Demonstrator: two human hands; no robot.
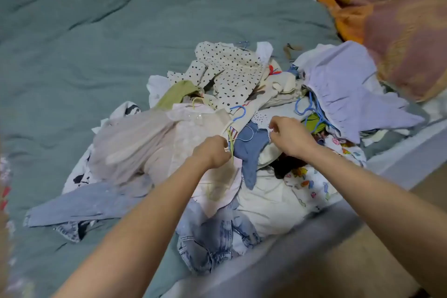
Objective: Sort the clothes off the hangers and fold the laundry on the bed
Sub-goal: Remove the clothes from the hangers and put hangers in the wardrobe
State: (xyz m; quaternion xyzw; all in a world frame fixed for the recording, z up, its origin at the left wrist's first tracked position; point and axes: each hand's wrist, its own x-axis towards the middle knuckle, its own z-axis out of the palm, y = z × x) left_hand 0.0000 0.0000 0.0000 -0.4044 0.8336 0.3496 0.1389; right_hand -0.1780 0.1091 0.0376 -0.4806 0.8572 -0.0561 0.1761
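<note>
A heap of clothes lies on the bed's teal quilt (121,31), many still on wire hangers. My left hand (212,152) grips a thin yellow-green hanger (231,143) at the neck of a pale pink garment (193,133). My right hand (287,136) pinches the white lace-trimmed edge of a garment beside a small blue cloth piece (251,150), which carries a thin blue hanger wire. A polka-dot top (232,72), a lilac dress (346,89), a blue hanger (238,112) and washed jeans (215,239) lie around.
A pink and orange blanket (399,38) is bunched at the far right. A long light-blue garment (92,205) trails off the pile to the left. The bed's grey edge (314,244) runs diagonally at the lower right, with brown floor beyond it.
</note>
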